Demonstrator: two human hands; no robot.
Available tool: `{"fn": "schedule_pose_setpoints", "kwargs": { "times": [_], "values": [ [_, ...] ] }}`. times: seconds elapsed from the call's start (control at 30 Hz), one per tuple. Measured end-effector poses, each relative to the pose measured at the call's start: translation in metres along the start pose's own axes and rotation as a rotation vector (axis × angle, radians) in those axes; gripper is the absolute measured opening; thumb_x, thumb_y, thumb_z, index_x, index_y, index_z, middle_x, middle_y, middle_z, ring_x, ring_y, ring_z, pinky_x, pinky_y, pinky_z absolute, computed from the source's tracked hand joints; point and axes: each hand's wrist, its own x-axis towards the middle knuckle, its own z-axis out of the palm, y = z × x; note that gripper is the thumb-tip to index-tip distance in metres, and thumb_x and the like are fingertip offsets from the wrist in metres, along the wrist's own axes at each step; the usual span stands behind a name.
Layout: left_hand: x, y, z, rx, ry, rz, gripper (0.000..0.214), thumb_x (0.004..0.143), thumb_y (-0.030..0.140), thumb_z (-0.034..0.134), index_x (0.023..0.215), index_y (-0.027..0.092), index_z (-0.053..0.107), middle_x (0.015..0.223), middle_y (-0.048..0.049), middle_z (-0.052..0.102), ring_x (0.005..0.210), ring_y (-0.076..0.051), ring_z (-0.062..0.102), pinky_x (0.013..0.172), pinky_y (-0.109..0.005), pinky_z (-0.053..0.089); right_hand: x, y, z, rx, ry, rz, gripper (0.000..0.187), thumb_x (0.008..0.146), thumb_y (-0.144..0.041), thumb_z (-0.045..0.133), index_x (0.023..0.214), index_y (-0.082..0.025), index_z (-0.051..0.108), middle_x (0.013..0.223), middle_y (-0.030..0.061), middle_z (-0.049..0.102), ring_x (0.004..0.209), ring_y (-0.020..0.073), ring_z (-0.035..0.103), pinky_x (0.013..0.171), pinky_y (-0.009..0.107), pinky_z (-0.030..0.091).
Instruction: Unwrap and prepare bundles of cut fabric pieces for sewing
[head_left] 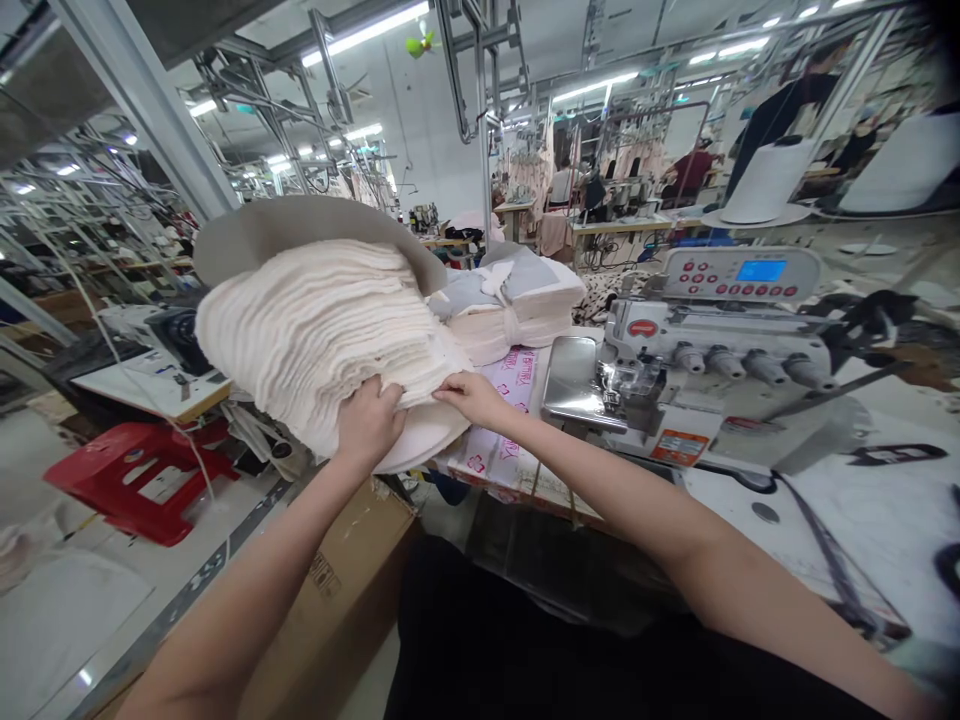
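A tall stack of cream fabric pieces [322, 320] leans over the left end of the sewing table, a grey sheet [300, 220] on its top. My left hand [369, 420] is closed against the stack's near edge, fingers pressed into the layers. Just to its right, my right hand [471, 395] pinches the edge of a fabric piece low in the stack. Behind it lies a tied bundle of cut pieces [517, 300]. An overlock sewing machine [675, 350] stands to the right of my right hand, its metal plate [574, 380] facing the stack.
A cardboard box [345, 600] is below the stack. On the left are a red plastic stool [139, 480] and another sewing machine [176, 335]. White thread cones [769, 180] stand at the back right. People work farther off.
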Motion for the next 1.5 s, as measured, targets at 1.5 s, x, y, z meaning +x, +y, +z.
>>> {"fn": "schedule_pose_setpoints", "kwargs": {
  "times": [1.5],
  "values": [
    [0.002, 0.03, 0.039, -0.561, 0.0, 0.21, 0.026, 0.082, 0.02, 0.044, 0.101, 0.012, 0.059, 0.105, -0.0122, 0.061, 0.1, -0.023, 0.055, 0.091, -0.037, 0.044, 0.056, -0.05, -0.013, -0.241, -0.226, 0.08, 0.016, 0.073, -0.019, 0.059, 0.061, -0.009, 0.062, 0.046, -0.0072, 0.033, 0.051, 0.0062, 0.032, 0.052, 0.019, 0.023]
  ]
}}
